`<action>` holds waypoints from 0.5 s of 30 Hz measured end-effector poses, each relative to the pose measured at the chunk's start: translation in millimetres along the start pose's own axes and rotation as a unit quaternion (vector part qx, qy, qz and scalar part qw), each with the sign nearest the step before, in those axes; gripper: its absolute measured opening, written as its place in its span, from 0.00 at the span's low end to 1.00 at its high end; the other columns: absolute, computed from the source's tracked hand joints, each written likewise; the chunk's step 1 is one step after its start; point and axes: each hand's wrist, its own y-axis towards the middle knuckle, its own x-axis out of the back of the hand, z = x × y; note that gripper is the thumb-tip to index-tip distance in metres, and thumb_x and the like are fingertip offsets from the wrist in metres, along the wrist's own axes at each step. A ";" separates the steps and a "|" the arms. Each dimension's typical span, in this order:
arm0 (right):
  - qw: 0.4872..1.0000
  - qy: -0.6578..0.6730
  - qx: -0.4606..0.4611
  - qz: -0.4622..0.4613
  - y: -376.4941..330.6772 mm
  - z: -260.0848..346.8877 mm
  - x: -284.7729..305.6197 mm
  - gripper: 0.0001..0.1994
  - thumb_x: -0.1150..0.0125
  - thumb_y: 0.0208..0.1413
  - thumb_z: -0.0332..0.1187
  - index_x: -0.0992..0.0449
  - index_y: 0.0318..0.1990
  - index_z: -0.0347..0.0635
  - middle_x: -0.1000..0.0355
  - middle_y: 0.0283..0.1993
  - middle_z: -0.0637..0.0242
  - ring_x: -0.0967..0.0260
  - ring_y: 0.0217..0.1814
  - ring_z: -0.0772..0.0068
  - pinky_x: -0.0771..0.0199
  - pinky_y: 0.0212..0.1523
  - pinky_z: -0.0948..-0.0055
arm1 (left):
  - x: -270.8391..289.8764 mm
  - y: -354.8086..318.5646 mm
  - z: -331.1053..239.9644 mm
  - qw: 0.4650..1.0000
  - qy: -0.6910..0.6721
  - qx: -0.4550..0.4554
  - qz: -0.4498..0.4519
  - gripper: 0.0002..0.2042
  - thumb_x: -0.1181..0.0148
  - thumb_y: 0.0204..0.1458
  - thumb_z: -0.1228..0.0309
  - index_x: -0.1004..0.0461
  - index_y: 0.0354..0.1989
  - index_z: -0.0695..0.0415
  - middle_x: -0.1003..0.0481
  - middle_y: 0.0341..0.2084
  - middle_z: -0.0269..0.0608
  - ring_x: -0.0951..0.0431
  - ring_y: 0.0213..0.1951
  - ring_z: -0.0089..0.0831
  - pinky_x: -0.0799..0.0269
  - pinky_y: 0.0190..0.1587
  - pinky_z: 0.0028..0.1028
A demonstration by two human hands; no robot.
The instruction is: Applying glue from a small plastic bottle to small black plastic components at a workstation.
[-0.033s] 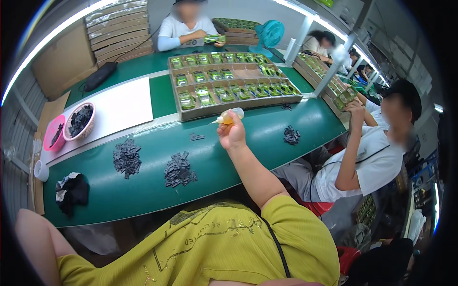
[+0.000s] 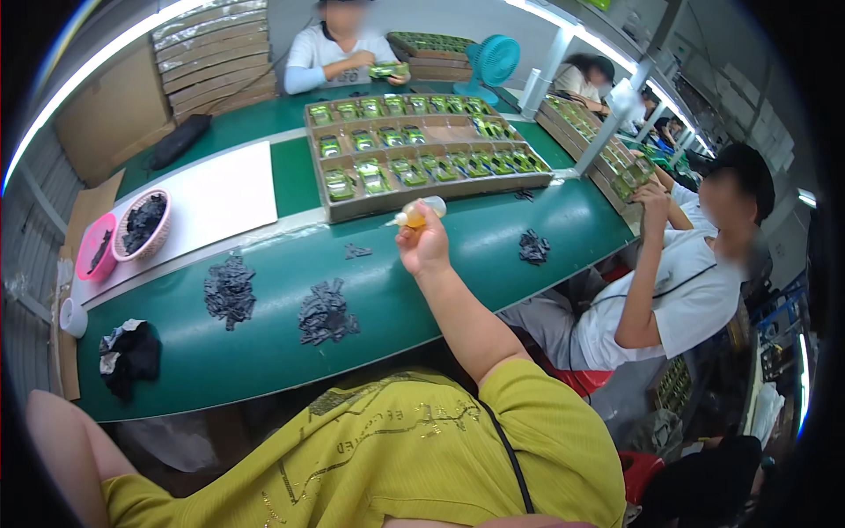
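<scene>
My right hand (image 2: 423, 246) is closed round a small clear squeeze bottle (image 2: 431, 207) with amber liquid inside. Its pale nozzle points left, above the green work table. Just beyond the hand stands a cardboard tray (image 2: 378, 211) with rows of green, clear-topped toy car bodies (image 2: 374, 176). A few loose dark strips (image 2: 357, 252) lie to the left of my wrist. Nearer to me are two heaps of small black parts, one in the middle (image 2: 327, 314) and one farther left (image 2: 230, 293). Only part of my left arm shows at the left edge; the hand is out of view.
Two pink baskets (image 2: 143, 251) of black pieces stand at the left, near a black cloth (image 2: 130, 359) and a white cup (image 2: 74, 318). Another small black heap (image 2: 533, 248) lies at the right. Co-workers sit opposite and at the right. A teal fan (image 2: 493, 63) stands behind the tray.
The whole view has shifted slightly, so the table and everything on it appear a little farther left. My right hand keeps its hold on the bottle.
</scene>
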 end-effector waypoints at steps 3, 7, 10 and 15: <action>1.000 0.004 0.016 0.016 1.3 3.8 -2.9 0.10 0.41 0.52 0.40 0.31 0.37 0.49 0.33 0.27 0.73 0.40 0.19 0.78 0.39 0.19 0.78 | -8.8 -10.4 8.8 0.999 -0.028 0.002 -0.018 0.20 0.37 0.44 0.74 0.29 0.48 0.61 0.29 0.46 0.49 0.25 0.33 0.30 0.28 0.34 0.23; 1.000 -0.007 -0.001 -0.013 -6.9 2.8 -5.4 0.11 0.41 0.53 0.43 0.33 0.35 0.48 0.35 0.26 0.72 0.42 0.19 0.79 0.41 0.20 0.77 | -9.9 -12.1 11.7 0.999 -0.041 0.000 -0.020 0.20 0.37 0.44 0.74 0.29 0.48 0.61 0.29 0.46 0.49 0.25 0.34 0.30 0.28 0.34 0.23; 1.000 -0.003 0.007 -0.027 -6.7 7.3 -1.1 0.12 0.41 0.53 0.43 0.33 0.35 0.48 0.35 0.25 0.71 0.42 0.19 0.79 0.41 0.20 0.78 | -11.0 -10.3 8.2 0.999 -0.049 0.012 -0.009 0.19 0.37 0.44 0.74 0.29 0.48 0.61 0.29 0.46 0.49 0.25 0.34 0.31 0.28 0.35 0.23; 0.999 -0.001 0.002 -0.035 -15.1 5.4 5.7 0.11 0.40 0.52 0.42 0.33 0.34 0.48 0.35 0.25 0.72 0.42 0.18 0.80 0.41 0.19 0.79 | -15.7 -2.5 9.3 0.998 -0.059 0.025 0.013 0.19 0.37 0.44 0.74 0.29 0.48 0.61 0.29 0.46 0.49 0.25 0.35 0.31 0.28 0.35 0.24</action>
